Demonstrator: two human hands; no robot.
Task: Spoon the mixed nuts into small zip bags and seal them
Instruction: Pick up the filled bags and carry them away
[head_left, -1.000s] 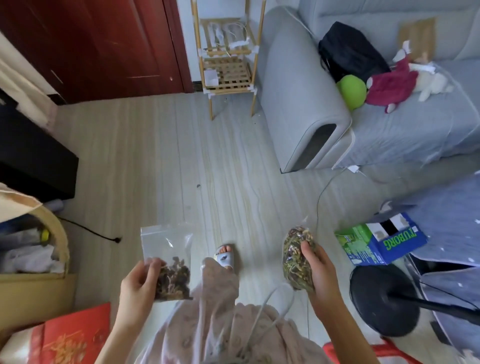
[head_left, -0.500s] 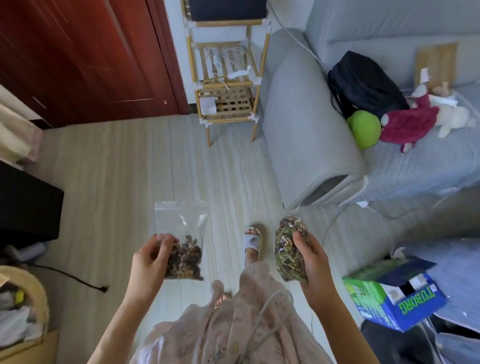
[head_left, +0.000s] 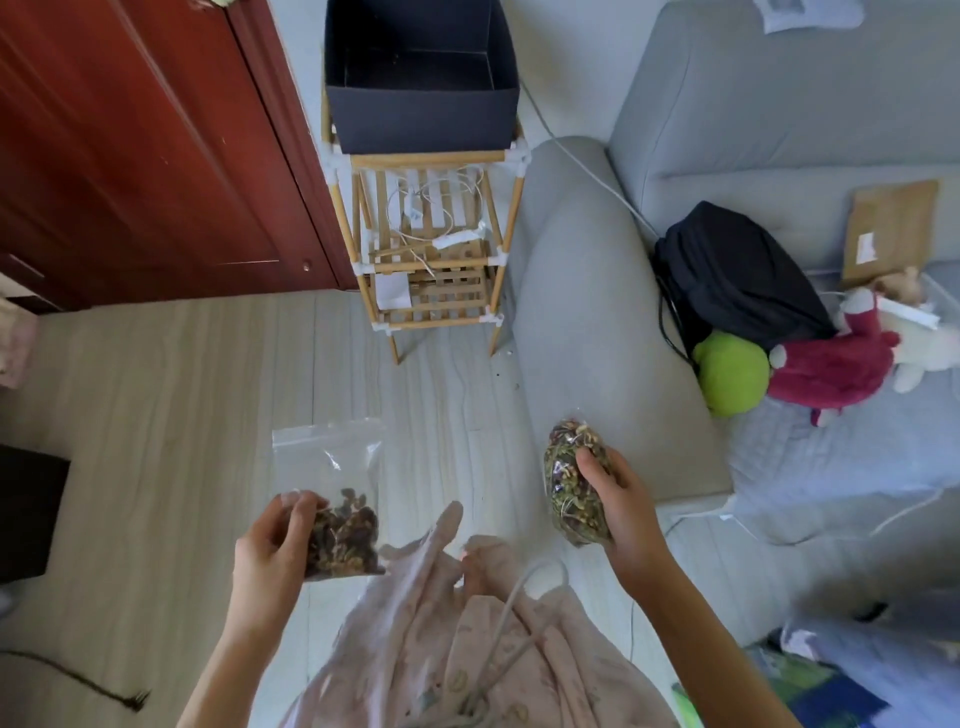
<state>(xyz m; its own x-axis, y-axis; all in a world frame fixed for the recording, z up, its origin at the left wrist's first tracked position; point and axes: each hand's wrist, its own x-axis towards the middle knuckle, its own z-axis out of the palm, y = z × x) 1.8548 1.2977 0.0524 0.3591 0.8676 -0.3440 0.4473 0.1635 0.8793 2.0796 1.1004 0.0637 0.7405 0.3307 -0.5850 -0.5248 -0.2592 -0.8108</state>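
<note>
Nuts are already in both bags, and both bags are up in the air, not on any surface. The left hand (head_left: 272, 545) pinches a small zip bag (head_left: 332, 493) by its lower part; a dark clump of mixed nuts sits at the bottom and the clear upper half stands empty. The right hand (head_left: 621, 499) is wrapped around a fuller bag (head_left: 574, 480), packed tight with a greenish nut mix. No spoon shows anywhere.

To my eye the spooning for these two is over, and this is the carrying or sealing stage. I cannot tell whether either zip strip is pressed closed. Sealing would call for a free hand, so one bag would need setting down first.

Below is pale wood floor (head_left: 171, 395), with a pink garment (head_left: 441, 623) near. Far off stand a red-brown door (head_left: 130, 156) on the left and a bamboo rack (head_left: 431, 249) carrying a dark box (head_left: 421, 78). To the right is a grey sofa (head_left: 587, 332) with a black bag (head_left: 737, 275), a green ball (head_left: 732, 371) and plush toys (head_left: 831, 364).
</note>
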